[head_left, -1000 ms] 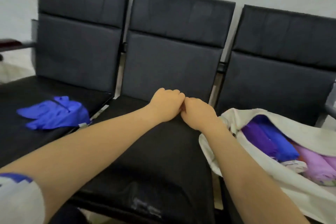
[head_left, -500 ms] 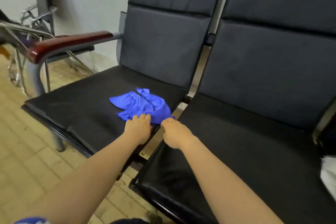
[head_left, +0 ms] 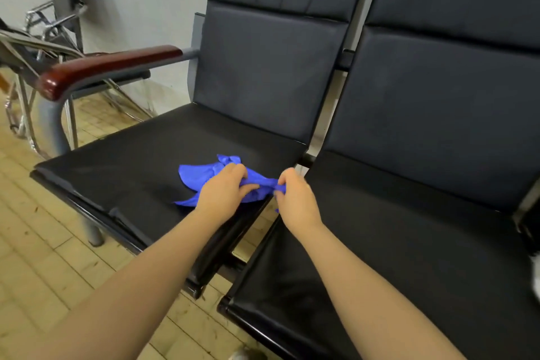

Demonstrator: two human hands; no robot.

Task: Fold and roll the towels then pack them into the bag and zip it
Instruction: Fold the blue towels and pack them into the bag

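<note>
Towel point(head_left: 201, 177) first: it is bright blue, thin and crumpled into loose folds, and it lies on the black left seat point(head_left: 131, 161), near that seat's right edge. Its long axis runs across you, left to right. The wide, ruffled end points toward the armrest point(head_left: 102, 66) side, and the narrow, bunched end reaches the gap before the right seat point(head_left: 409, 228).

Your left hand point(head_left: 223, 194) sits on the middle of the cloth with its fingers curled into it, gripping a fold. Your right hand point(head_left: 295, 199) pinches the narrow end between thumb and fingers, just over the gap, and is slightly blurred. The two hands are near each other, with a short stretch of cloth between them. Pale tiled floor point(head_left: 43, 257) shows below the seats
</note>
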